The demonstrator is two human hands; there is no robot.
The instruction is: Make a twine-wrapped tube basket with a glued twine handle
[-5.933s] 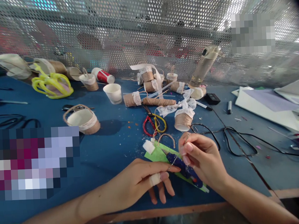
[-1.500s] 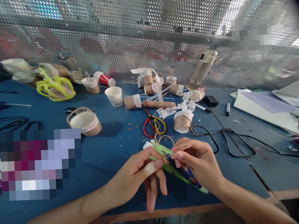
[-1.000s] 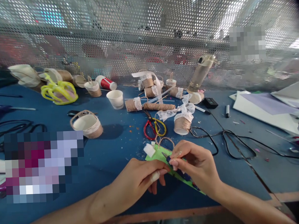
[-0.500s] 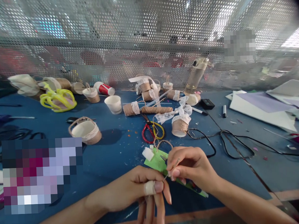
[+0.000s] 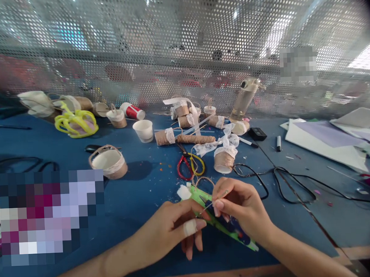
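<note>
My right hand pinches a short, thin, twine-like strand between thumb and index finger. My left hand, with a white bandage round the thumb, is close to the strand's lower end. Its thumb and index finger are apart, and whether the index finger touches the strand is unclear. Beneath both hands lies a green sheet, bearing a dark blue tool with a pointed metal tip, partly hidden by my right hand. Beyond them is a twine-wrapped cup with white lace.
Scissors with red and yellow handles lie ahead. A twine-handled basket and a white paper cup stand left. Farther back are a twine roll and a bottle. A black cable loops at right.
My left thumb and index finger have parted, and the hand has turned, its lower fingers drawn in. The right hand keeps its pinch, slightly farther right. The view has shifted a little.
</note>
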